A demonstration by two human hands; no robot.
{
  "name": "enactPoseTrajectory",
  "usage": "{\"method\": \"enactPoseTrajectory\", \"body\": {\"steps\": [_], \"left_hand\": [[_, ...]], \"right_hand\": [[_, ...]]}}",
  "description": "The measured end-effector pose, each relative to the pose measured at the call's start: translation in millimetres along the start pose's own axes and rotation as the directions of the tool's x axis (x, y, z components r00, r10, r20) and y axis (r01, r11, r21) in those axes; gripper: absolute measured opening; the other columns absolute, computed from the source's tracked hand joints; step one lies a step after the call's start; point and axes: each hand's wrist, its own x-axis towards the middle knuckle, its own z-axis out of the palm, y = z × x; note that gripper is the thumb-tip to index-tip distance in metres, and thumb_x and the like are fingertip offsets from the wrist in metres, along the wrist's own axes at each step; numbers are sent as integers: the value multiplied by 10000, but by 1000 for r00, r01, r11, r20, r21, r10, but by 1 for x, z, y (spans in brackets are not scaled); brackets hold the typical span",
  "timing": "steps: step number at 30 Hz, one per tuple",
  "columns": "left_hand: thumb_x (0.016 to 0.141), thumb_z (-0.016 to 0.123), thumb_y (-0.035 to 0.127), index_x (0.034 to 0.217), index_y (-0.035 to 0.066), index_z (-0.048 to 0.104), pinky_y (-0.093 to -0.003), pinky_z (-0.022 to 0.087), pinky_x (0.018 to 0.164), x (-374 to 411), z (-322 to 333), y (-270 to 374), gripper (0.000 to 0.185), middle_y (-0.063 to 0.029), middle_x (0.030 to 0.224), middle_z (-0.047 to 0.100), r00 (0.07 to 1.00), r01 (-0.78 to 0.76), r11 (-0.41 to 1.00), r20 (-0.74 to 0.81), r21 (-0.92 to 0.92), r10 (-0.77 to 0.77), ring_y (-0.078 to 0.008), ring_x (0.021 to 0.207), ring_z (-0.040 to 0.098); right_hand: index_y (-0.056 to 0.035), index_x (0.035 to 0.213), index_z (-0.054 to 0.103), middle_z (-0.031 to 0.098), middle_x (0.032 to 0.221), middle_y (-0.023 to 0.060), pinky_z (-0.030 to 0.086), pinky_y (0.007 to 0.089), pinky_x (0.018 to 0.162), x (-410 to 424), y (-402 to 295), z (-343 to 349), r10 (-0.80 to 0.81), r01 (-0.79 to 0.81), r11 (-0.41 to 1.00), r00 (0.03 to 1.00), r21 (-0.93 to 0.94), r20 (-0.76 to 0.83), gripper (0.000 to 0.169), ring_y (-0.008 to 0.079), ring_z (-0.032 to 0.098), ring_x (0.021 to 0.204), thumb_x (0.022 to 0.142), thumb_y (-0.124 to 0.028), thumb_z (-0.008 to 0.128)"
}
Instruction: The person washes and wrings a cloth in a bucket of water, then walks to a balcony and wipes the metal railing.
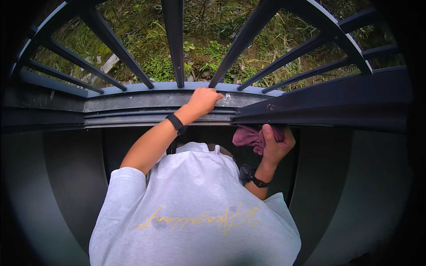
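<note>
My left hand (204,101) reaches forward over the window sill, its fingers curled down at the foot of the dark metal bars. Its fingertips are hidden, so whether it grips anything does not show. Beside it, a small metal bracket (228,96) sits on the grey outer ledge (133,101). My right hand (279,144) is closed on a crumpled purple-red cloth (253,138), just on the near side of the window frame. Between my arms and the ledge run the metal sliding-window tracks (149,118).
Dark window bars (174,43) fan out beyond the ledge, with a cross rail (349,43) at the right. Plants and rubble (213,56) cover the ground outside. A dark window-frame member (332,96) borders the opening at right. Dark panels stand below the sill.
</note>
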Motion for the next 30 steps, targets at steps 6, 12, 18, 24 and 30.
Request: {"method": "enactPoseTrajectory", "body": {"steps": [6, 12, 18, 24, 30], "left_hand": [[892, 550, 119, 1078, 166, 692, -428, 539, 615, 32, 4, 6, 239, -77, 761, 687, 926, -191, 959, 363, 209, 105, -294, 740, 694], [859, 557, 122, 1036, 118, 639, -421, 529, 595, 32, 8, -15, 195, -81, 688, 651, 903, -331, 898, 375, 291, 211, -296, 682, 683], [867, 547, 143, 879, 86, 609, -414, 538, 623, 27, 10, -25, 85, -95, 766, 686, 906, -366, 891, 322, 269, 275, -281, 739, 700], [850, 555, 132, 820, 92, 618, -397, 543, 621, 23, 14, -23, 81, -98, 776, 682, 928, -348, 890, 243, 295, 282, -275, 737, 700], [839, 560, 131, 797, 85, 616, -396, 544, 601, 26, 18, -27, 84, -100, 770, 681, 919, -367, 885, 258, 287, 298, -268, 711, 700]], "right_hand": [[29, 938, 685, 683, 853, 23, 473, 227, 750, -1, 2, 0, 18, -17, 999, 1000, 45, -13, 252, 71, 586, 772, 755, -88, 812], [19, 918, 686, 676, 825, 13, 473, 224, 730, 0, 0, 2, 1, -1, 999, 1000, 48, -8, 219, 60, 580, 751, 763, -78, 806], [18, 903, 684, 635, 716, -19, 434, 189, 580, 4, -12, 9, -69, 70, 997, 997, 38, -14, 201, 25, 530, 607, 776, -83, 803], [21, 902, 682, 646, 754, -19, 444, 194, 644, 0, -9, 9, 2, 0, 997, 1000, 73, -31, 206, 31, 543, 662, 771, -81, 804], [25, 913, 680, 653, 773, -16, 450, 203, 675, 1, -1, 5, -19, 20, 998, 1000, 57, -18, 225, 42, 549, 690, 764, -86, 807]]}}
